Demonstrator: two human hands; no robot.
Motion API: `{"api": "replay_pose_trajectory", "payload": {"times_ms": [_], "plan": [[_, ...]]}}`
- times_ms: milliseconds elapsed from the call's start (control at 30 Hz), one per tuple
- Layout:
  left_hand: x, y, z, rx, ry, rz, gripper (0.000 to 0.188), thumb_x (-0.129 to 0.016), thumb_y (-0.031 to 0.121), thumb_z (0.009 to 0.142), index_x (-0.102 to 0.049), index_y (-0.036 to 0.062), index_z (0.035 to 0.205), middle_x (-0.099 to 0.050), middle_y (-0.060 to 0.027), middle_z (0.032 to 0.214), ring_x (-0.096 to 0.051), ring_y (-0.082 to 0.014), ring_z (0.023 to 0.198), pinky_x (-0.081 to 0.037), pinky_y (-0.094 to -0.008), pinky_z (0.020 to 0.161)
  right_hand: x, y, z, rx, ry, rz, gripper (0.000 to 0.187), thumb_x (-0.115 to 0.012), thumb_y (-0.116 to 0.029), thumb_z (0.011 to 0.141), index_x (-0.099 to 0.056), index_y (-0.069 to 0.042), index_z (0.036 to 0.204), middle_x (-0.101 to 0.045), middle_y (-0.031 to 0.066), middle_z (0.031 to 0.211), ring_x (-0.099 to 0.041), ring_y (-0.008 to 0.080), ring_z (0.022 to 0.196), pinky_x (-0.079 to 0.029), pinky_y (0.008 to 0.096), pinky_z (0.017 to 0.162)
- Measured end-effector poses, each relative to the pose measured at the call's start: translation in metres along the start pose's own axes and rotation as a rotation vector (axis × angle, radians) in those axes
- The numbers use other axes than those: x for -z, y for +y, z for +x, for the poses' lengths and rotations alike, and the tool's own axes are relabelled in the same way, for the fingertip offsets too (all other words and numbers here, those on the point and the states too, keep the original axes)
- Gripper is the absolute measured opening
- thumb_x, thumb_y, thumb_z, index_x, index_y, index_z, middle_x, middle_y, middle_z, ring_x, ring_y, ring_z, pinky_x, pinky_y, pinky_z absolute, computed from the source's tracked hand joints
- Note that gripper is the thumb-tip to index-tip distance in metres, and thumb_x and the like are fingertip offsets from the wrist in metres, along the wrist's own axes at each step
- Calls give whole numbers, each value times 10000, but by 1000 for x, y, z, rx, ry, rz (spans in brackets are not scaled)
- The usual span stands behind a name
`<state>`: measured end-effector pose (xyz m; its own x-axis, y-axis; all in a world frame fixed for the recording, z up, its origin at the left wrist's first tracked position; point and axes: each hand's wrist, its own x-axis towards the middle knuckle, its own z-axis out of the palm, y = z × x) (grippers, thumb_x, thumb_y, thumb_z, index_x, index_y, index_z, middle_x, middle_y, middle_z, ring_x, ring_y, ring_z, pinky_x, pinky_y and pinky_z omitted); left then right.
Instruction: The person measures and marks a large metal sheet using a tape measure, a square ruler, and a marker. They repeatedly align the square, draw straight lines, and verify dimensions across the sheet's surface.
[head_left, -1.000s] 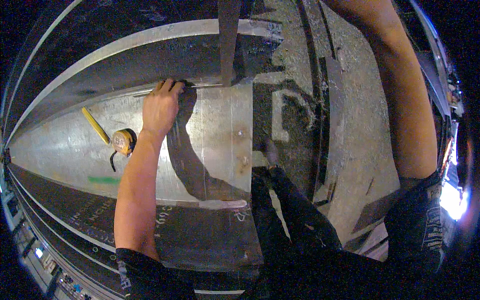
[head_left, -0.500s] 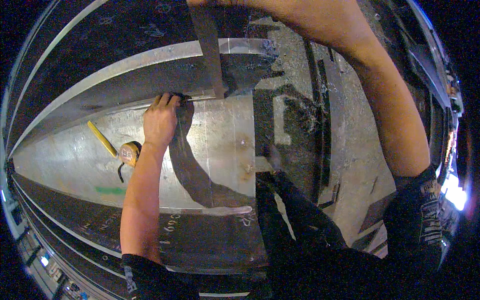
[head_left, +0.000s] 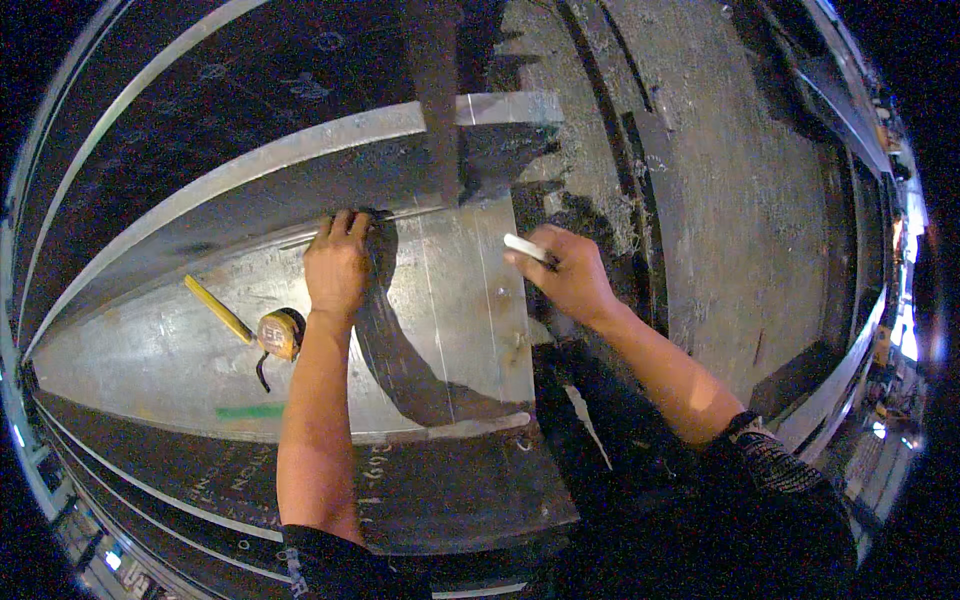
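My left hand (head_left: 338, 265) has its fingers curled over the thin leg of a dark steel square (head_left: 441, 165), at the inner corner of a steel beam (head_left: 470, 300). The square's wide blade crosses the beam's upper flange (head_left: 380, 125). My right hand (head_left: 570, 275) pinches a white chalk-like stick (head_left: 528, 248) over the beam's cut right end, apart from the metal. Thin pale lines run across the beam face. To the left of my left forearm lies a yellow tape measure (head_left: 280, 335) with a black strap. A yellow strip (head_left: 218, 308) lies beside it; whether they join I cannot tell.
More dark steel beams (head_left: 250, 95) lie beyond this one, with chalk marks on them. The nearer flange (head_left: 430, 490) bears handwriting. A green mark (head_left: 250, 411) is on the beam face. To the right is a rough grey floor (head_left: 740, 230) with dark steel bars (head_left: 650, 190).
My right hand has come down from the far end of the square to the beam's cut end, the white stick now visible in it. My left hand stays at the square; the view has shifted slightly.
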<state>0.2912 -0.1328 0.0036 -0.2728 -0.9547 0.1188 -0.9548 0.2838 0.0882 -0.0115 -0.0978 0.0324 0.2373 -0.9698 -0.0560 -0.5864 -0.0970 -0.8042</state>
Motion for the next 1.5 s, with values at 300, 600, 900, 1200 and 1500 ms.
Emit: {"api": "replay_pose_trajectory", "payload": {"times_ms": [300,600,900,1200,1500], "plan": [[-1,-8,0,-100,125,76,338,-591,37,737,-620,64,1073,-625,-127,1074,-623,-337,984,-536,-408,817,-40,17,28,76,317,-49,155,-740,-100,794,-680,-37,923,-631,121,802,-591,295,699,-486,347,637],[-2,2,7,-53,44,68,299,-598,60,739,-630,103,1033,-636,-106,1044,-630,-312,973,-555,-400,745,-44,45,37,155,353,-118,145,-773,-122,776,-707,-58,888,-648,90,813,-612,252,725,-493,335,666],[-5,-1,10,-90,88,65,263,-583,59,760,-638,110,1013,-636,-84,966,-645,-290,893,-557,-391,705,-61,54,50,117,349,-6,158,-798,-126,760,-719,-62,880,-609,58,805,-598,208,725,-485,305,672],[-1,-8,13,-150,-13,16,201,-571,57,761,-626,105,948,-624,-73,941,-647,-277,856,-556,-389,691,-71,60,52,150,388,21,180,-806,-145,726,-713,-82,867,-620,81,855,-626,253,749,-517,332,682],[-3,-3,11,-135,71,88,203,-574,78,771,-631,94,965,-628,-79,944,-647,-285,854,-558,-388,696,-65,34,49,-8,336,-97,206,-766,-225,772,-738,-124,949,-636,78,876,-639,263,754,-518,338,683]]}}
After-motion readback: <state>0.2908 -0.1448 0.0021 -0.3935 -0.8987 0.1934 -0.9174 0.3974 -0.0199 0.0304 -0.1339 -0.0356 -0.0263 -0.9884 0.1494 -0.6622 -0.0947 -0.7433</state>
